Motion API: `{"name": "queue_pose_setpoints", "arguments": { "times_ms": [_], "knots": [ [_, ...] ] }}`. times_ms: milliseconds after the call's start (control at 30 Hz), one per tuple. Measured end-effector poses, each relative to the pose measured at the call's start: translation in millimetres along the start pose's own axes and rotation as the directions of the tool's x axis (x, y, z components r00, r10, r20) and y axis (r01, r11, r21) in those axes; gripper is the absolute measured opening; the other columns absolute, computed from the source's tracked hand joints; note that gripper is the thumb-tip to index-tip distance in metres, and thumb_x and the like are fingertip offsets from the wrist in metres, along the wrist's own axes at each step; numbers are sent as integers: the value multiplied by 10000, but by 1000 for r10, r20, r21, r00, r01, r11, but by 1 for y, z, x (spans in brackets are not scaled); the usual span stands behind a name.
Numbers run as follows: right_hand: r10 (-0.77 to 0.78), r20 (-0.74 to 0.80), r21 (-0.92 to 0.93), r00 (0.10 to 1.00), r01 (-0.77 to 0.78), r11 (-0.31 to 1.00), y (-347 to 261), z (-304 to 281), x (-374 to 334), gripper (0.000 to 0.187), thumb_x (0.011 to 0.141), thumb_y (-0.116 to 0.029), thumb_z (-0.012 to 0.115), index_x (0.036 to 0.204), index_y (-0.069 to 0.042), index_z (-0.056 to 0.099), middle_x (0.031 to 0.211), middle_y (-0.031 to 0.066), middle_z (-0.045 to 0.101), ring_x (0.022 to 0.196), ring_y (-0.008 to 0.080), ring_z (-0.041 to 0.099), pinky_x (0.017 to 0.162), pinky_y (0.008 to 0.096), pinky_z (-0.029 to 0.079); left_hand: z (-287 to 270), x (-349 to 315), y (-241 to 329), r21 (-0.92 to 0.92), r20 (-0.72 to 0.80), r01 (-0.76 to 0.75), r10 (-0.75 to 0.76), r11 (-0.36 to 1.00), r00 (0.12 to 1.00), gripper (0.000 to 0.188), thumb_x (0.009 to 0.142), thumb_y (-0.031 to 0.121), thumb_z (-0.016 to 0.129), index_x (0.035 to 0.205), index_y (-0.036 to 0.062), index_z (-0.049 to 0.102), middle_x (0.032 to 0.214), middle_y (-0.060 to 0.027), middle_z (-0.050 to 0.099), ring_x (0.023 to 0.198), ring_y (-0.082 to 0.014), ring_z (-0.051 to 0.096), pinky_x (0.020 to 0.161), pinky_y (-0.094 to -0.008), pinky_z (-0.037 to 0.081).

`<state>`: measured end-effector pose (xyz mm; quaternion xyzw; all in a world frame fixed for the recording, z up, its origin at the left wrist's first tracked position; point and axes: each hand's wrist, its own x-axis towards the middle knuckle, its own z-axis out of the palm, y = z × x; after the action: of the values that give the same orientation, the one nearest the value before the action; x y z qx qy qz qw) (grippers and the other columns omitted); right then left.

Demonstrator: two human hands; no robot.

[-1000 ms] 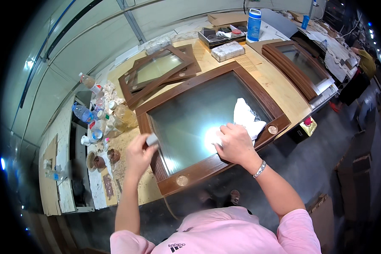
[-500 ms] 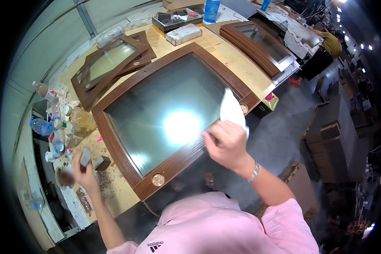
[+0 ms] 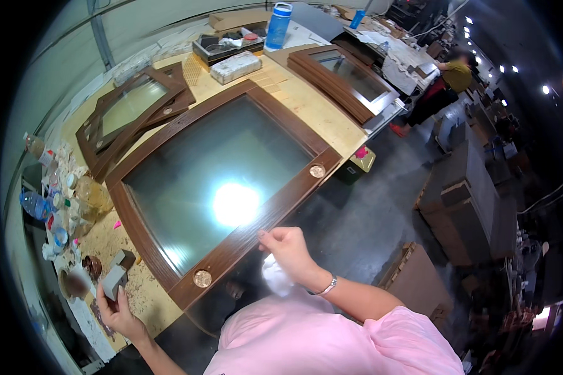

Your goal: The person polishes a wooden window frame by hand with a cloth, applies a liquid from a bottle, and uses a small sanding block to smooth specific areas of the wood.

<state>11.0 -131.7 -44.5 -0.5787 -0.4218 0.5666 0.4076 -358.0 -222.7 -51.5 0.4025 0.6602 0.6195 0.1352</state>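
Note:
A brown wood-framed glass door panel [image 3: 244,242] lies tilted across the worktable in front of me, a bright lamp reflection on its glass. Pinched in my left hand [image 3: 122,317] is a small grey block [image 3: 114,280], held over the table's near left corner. A second small block [image 3: 126,258], darker on its side, sits right beside it. My right hand [image 3: 292,255] is closed on a white cloth [image 3: 275,276], blurred and hanging below the fingers, just off the frame's near edge. Two round holes with light-coloured bottoms mark that near rail.
Other brown frames [image 3: 97,159] lie stacked at the left back, more door panels [image 3: 331,84] at the right back. Plastic bottles [image 3: 91,194] crowd the left edge. Behind are a wrapped brick-like block [image 3: 236,67], a tray [image 3: 225,50] and a blue bottle [image 3: 279,26]. A person [image 3: 441,84] stands far right.
My right hand has come down and toward me with the cloth, leaving the panel's right corner. My left hand has lowered with the grey block. The whole view has shifted.

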Motion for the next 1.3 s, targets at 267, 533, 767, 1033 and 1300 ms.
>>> {"name": "queue_pose_setpoints", "arguments": {
  "times_ms": [267,533,767,1033,1300],
  "knots": [
    [1,109,66,994,-9,998,-1,-13,1,299,969,-217,670,791,21,704,712,10,663,668,57,548,612,234,434,55,-11,57,-122,344,-263,290,957,893,351,842,-10,698,1177,-53,602,1188,-153,593,1103,-254,586,974,-353,467],
    [-70,-317,159,946,125,979,3,-57,47,222,903,-185,741,759,-24,692,681,1,633,630,64,549,581,241,430,18,24,-19,274,190,-322,277,906,942,457,779,-151,541,1214,-36,621,1261,-151,604,1187,-283,578,1014,-358,454],
    [-58,-335,183,940,126,975,-1,-77,58,289,917,-208,749,697,-59,637,643,-25,582,564,48,487,528,224,364,-10,-1,-94,567,324,-309,138,764,936,529,750,-88,626,1269,12,610,1406,-194,549,1267,-368,555,1042,-412,466],
    [-5,-287,225,958,73,972,-20,-77,43,210,931,-125,679,737,-49,652,664,-4,612,548,50,505,512,208,386,-26,-6,-97,629,200,-168,51,759,979,485,779,-102,579,1249,8,636,1405,-202,558,1280,-367,547,1070,-420,426],
    [-97,59,187,994,84,979,-78,28,-11,83,887,-25,569,882,-10,651,726,22,598,679,78,577,624,228,477,53,3,108,-1,694,-396,286,918,660,658,848,305,760,1377,-13,531,1416,-253,512,1293,-385,526,1069,-463,422]
  ]
}}
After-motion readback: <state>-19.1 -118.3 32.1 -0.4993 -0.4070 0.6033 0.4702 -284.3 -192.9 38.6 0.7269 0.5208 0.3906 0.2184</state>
